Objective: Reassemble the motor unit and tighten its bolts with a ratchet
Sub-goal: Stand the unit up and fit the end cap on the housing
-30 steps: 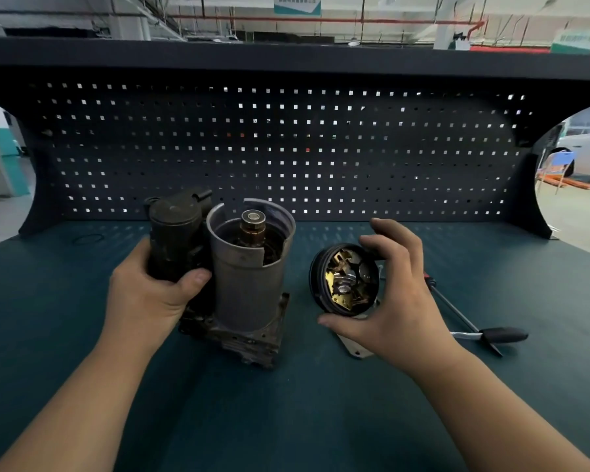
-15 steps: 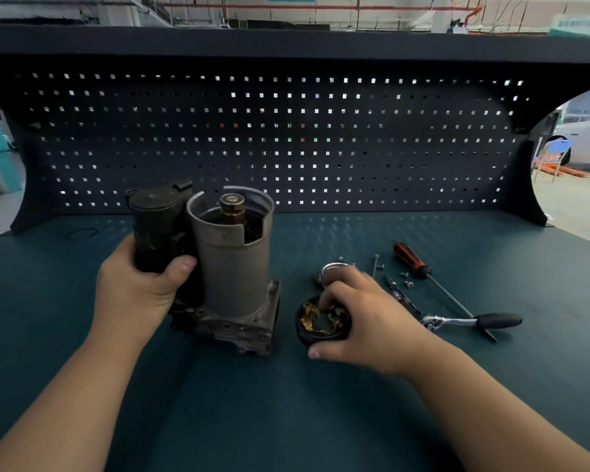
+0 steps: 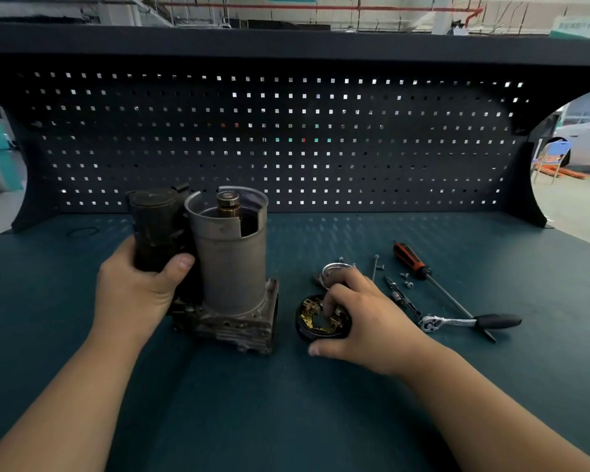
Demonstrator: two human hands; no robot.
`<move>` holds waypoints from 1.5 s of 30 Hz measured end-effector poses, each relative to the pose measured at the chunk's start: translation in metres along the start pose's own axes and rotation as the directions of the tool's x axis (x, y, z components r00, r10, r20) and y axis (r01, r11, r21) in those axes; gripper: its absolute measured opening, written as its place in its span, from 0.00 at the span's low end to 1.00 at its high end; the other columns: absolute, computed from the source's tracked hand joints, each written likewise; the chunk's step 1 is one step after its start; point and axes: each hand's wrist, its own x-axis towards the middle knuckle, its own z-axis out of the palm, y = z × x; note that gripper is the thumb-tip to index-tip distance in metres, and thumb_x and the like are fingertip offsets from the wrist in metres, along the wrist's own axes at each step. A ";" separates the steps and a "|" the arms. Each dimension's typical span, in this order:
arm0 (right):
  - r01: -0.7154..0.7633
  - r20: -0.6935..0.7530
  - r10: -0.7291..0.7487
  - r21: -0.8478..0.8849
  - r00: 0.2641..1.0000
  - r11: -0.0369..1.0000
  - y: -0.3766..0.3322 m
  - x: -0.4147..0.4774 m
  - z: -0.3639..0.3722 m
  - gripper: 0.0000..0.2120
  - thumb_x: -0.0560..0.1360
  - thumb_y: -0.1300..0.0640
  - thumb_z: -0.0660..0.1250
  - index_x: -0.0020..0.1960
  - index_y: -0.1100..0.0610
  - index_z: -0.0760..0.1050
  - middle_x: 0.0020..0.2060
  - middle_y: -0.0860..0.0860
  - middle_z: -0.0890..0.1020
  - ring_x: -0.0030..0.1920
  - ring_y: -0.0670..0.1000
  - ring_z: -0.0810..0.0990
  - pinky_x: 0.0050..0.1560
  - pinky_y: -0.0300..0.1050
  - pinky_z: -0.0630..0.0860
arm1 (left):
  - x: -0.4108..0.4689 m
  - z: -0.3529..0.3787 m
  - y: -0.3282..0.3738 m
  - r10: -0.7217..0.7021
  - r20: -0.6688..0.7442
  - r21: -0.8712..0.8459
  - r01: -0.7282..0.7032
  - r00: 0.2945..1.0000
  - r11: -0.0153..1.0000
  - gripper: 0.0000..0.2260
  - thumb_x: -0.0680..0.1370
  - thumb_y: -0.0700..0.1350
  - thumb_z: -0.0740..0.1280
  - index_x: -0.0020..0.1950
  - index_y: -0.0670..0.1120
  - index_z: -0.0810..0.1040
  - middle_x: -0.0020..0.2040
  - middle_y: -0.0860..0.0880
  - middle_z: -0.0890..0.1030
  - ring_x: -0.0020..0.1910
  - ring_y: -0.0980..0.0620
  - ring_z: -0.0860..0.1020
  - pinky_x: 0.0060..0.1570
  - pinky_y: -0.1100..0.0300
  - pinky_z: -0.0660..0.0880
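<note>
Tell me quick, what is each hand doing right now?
Left hand: closed, gripping the dark cylinder of the motor unit.
Right hand: closed, fingers curled round the round black cap on the bench.

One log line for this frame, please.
left hand: grips motor unit, upright | right hand: holds cap on bench | ratchet: on bench, untouched | cap: not yet fitted

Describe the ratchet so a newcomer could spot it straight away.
Start at the tall grey motor housing standing on the teal bench, then look right, past the right hand. The ratchet lies flat among the loose tools there. Unlike the orange-and-black screwdriver crossing it, it has a shiny round head and black grip.
</note>
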 end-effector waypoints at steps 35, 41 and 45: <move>0.088 0.124 -0.133 0.316 0.983 0.945 -0.109 0.082 -0.103 0.43 0.66 0.45 0.73 0.75 0.46 0.56 0.71 0.41 0.64 0.67 0.40 0.68 0.65 0.37 0.67 | 0.007 0.001 0.000 0.009 0.169 -0.195 0.025 0.985 0.981 0.26 0.52 0.75 0.73 0.46 0.68 0.78 0.42 0.62 0.82 0.41 0.67 0.78 0.41 0.58 0.73; -0.107 -0.092 0.173 0.487 0.981 0.867 -0.109 0.096 -0.087 0.23 0.76 0.39 0.62 0.66 0.50 0.73 0.55 0.41 0.81 0.51 0.40 0.79 0.44 0.33 0.72 | 0.005 0.002 0.004 0.020 0.166 -0.192 0.012 0.986 0.981 0.25 0.53 0.75 0.72 0.46 0.68 0.78 0.42 0.63 0.82 0.40 0.69 0.78 0.40 0.61 0.71; -0.009 -0.193 0.117 0.484 0.974 0.875 -0.105 0.110 -0.088 0.05 0.77 0.51 0.67 0.44 0.47 0.81 0.38 0.45 0.85 0.38 0.42 0.82 0.38 0.33 0.76 | 0.007 0.001 -0.003 0.005 0.174 -0.211 0.032 0.985 0.977 0.26 0.54 0.74 0.73 0.47 0.66 0.78 0.43 0.61 0.83 0.41 0.67 0.79 0.41 0.59 0.72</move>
